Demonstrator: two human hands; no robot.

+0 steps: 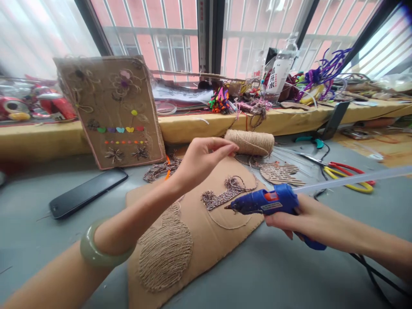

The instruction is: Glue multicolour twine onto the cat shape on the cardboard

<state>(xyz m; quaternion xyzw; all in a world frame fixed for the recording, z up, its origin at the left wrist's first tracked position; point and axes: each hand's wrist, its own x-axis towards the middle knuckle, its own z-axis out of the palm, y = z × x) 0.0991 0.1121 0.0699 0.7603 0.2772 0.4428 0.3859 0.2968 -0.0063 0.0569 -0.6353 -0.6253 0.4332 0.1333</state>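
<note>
1. The cardboard sheet [212,231] lies flat at the centre of the frame on the grey table [289,274]. It carries a coiled twine oval [165,253] at lower centre and a smaller twine figure [225,195] just above the middle.
2. The right hand [299,221], at right of centre, grips the blue glue gun [267,202] with fingers wrapped round its handle. The nozzle points left at the twine figure and sits just beside it. In my judgement, the nozzle should be kept low and close to the twine's edge, and the trigger squeezed lightly so that the bead stays thin.
3. The left hand [199,161], a pale green bangle [99,251] on its wrist, hovers above the sheet with thumb and fingertips pinched. I cannot tell whether it holds a strand. It is best kept clear of the hot tip.
4. A twine spool [251,141] lies just beyond the sheet at upper centre.
5. A finished twine panel [112,111] leans at upper left, with a black phone [88,193] below it.
6. Red and yellow scissors [347,176] lie at right.
7. The yellow sill [199,124] runs below a barred window and holds a water bottle [280,73] and craft clutter.
</note>
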